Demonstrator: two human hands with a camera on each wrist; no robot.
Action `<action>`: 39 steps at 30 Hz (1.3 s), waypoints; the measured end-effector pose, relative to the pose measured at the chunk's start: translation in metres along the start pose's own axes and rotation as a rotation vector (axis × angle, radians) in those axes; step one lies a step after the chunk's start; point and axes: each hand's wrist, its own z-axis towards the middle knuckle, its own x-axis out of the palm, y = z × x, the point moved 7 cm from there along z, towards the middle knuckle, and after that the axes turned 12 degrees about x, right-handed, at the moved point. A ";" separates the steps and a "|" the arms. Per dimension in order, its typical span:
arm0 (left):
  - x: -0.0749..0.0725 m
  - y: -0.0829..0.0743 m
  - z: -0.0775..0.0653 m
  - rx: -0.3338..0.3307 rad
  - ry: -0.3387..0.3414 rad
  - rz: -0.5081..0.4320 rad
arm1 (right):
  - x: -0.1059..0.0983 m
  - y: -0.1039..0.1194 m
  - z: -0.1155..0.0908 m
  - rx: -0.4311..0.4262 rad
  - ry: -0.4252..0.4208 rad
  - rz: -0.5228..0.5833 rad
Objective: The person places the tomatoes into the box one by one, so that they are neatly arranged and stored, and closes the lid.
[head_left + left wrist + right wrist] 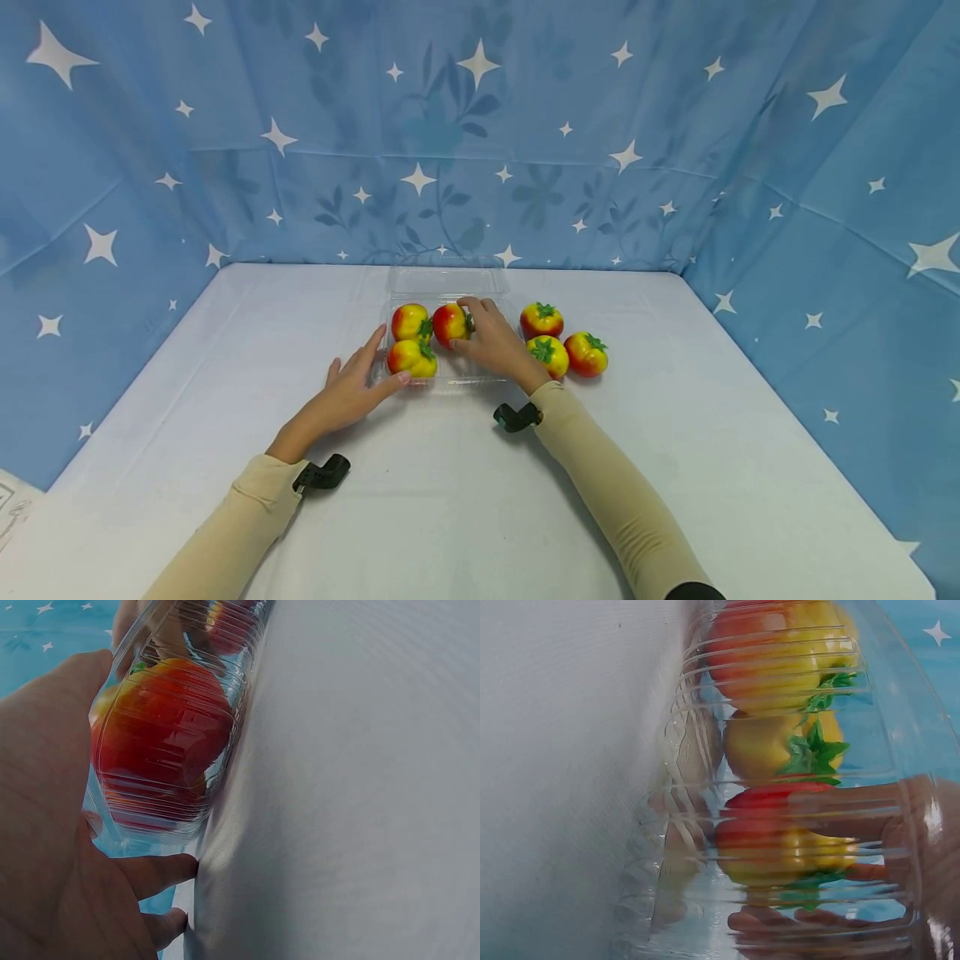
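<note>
A clear plastic clamshell box (468,377) stands on the table with its lid (447,281) tipped back. In its left half sit two red-and-yellow tomato-like fruits with green leafy tops, one fruit (411,322) behind the other fruit (408,358). My right hand (491,340) reaches over the box and holds a third fruit (448,323) between thumb and fingers, beside the back one. My left hand (351,392) is at the box's left front corner, fingers spread and thumb against the rim. Through the box wall in the right wrist view, the held fruit (757,859) shows between thumb and fingers.
Right of the box, three more such fruits lie close together on the white table (450,500): a back fruit (542,320), a front fruit (551,353) and a right fruit (587,354). A blue star-patterned curtain (450,125) hangs behind and along both sides.
</note>
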 end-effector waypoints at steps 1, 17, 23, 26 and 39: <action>0.000 0.000 0.000 -0.001 0.000 -0.002 | 0.000 0.001 0.000 -0.014 0.000 0.002; -0.001 -0.004 -0.001 0.006 -0.006 -0.006 | 0.001 0.001 -0.001 -0.009 0.021 -0.027; -0.001 -0.003 0.000 0.008 -0.005 0.003 | 0.002 0.000 0.000 0.023 0.031 -0.027; -0.001 -0.002 0.000 0.008 -0.006 0.005 | 0.003 -0.001 0.000 0.033 0.038 -0.025; -0.001 -0.002 0.000 0.003 -0.004 0.004 | 0.000 0.000 -0.001 0.032 0.027 -0.039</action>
